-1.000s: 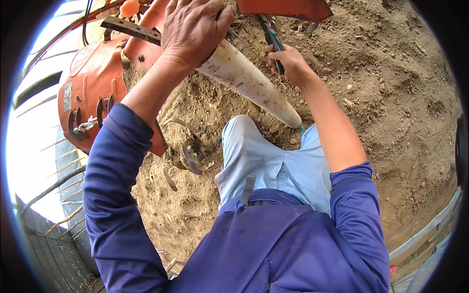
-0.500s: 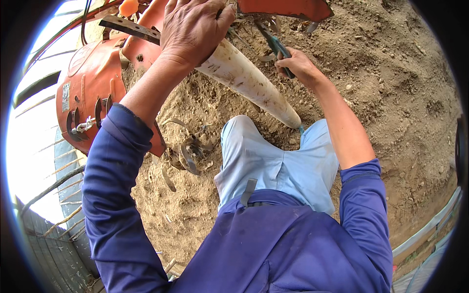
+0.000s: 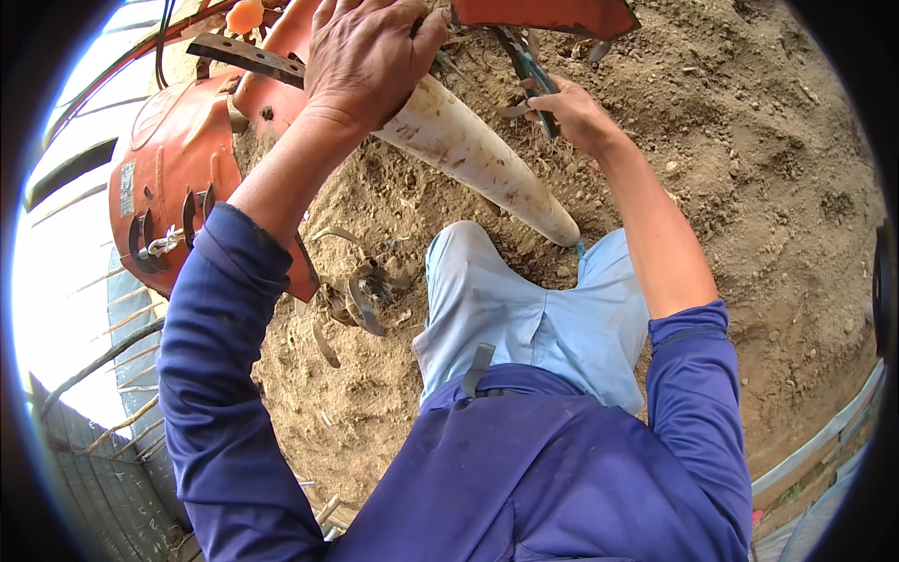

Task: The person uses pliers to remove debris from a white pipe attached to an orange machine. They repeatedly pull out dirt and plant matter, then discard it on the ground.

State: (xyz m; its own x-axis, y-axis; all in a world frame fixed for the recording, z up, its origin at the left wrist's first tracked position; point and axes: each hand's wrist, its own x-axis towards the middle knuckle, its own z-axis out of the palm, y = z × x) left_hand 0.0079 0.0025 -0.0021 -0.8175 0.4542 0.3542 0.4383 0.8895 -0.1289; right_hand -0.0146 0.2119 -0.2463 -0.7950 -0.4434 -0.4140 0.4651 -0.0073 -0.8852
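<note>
Far left, low: grey plank wall (image 3: 98,468), thin sticks (image 3: 131,426) leaning just beside it. Next, orange machine cover (image 3: 173,173), soil-marked, two dark curved slots near its lower edge, whitish tie (image 3: 166,242) across them. Above it: orange knob (image 3: 245,16) and dark flat bar (image 3: 245,56) with a row of holes, its right end running up to the left hand (image 3: 367,66).

Left hand lies back-up over the upper end of the white pipe (image 3: 482,155). Fingertips run out at the top edge; can't tell how tightly it grips. Curved metal blades (image 3: 359,302) sit low on the soil, below the cover's right edge.

Pipe is dirt-streaked, slants down to the right from under that hand; lower end is near the wearer's knees, light-blue trousers (image 3: 524,309) just below. Orange-red panel (image 3: 543,16) at top, right of the left hand.

Right hand (image 3: 579,120) has its fingers wrapped round a teal-and-dark handled tool (image 3: 527,66), right of the pipe. Tool slants up-left to the panel's underside; working end not visible. Loose brown soil (image 3: 758,178) fills the right side.
</note>
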